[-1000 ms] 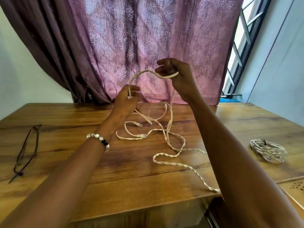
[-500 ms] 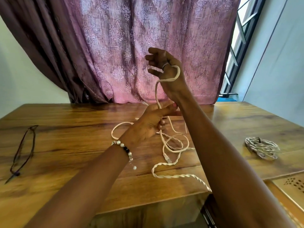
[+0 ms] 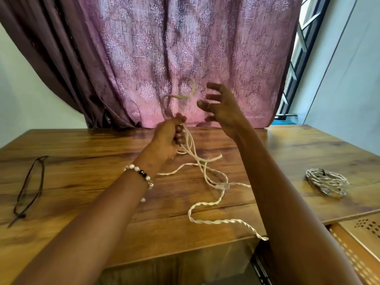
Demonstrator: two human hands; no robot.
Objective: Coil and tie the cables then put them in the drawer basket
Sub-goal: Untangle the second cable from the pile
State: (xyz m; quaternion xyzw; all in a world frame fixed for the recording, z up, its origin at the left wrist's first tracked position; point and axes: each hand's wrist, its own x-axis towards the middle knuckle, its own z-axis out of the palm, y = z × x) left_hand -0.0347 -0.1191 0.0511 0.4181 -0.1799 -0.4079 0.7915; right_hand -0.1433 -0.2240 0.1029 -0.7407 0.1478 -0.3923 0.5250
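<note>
Cable [image 3: 207, 177] cream, twisted, loose across table [image 3: 82, 165] centre, tail hanging over near edge. Left hand [image 3: 168, 136] above far-centre, fingers curled around bunched strands, blurred loop sticking up. Right hand [image 3: 221, 108] just beside, fingers spread, holding nothing. Coiled bundle [image 3: 326, 182] near right edge. Dark cord [image 3: 28, 186] by left edge.

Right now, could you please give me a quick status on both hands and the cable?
Left hand grips the cream cable, loop up. Right hand open, off it. Most slack uncoiled on the wooden table, tail over the front edge. Nothing in the way.
</note>
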